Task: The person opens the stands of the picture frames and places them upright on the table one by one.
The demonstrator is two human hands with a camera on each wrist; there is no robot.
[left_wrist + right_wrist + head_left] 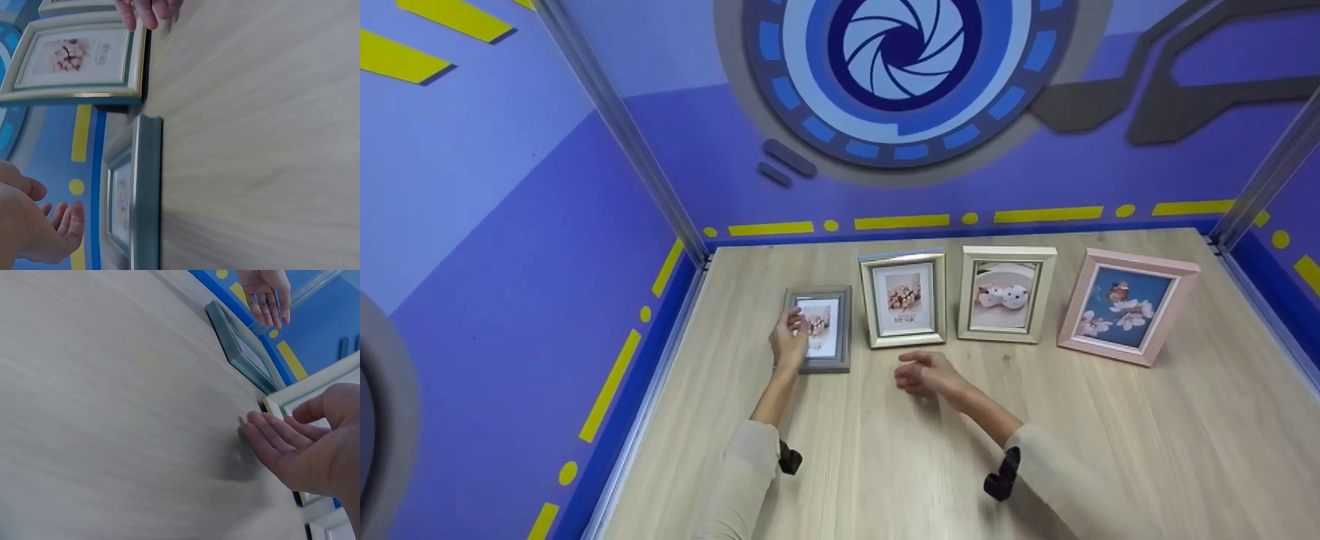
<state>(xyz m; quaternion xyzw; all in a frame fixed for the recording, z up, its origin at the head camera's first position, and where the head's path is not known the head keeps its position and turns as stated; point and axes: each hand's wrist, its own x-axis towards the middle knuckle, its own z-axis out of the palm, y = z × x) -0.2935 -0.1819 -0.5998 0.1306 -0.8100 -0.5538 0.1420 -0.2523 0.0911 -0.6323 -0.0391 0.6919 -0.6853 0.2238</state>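
A grey picture frame point(843, 330) lies flat, face up, at the left of the group. Over its left side hovers my left hand point(789, 346), fingers loosely bent and holding nothing; the left wrist view shows that hand point(50, 228) apart from the grey frame point(147, 194). Just right of it a gold picture frame point(907, 300) with a flower picture stands upright. My right hand point(931, 375) is in front of its lower edge, palm turned inward. In the right wrist view the fingers of this hand point(304, 450) are relaxed, with nothing in them.
Farther right stand a cream frame point(1003, 300) with two small white figures and a pink frame point(1129, 307) with a bird and blossoms, turned slightly. All are on a light wooden table point(900, 465). A blue patterned wall point(780, 202) rises behind, with side walls left and right.
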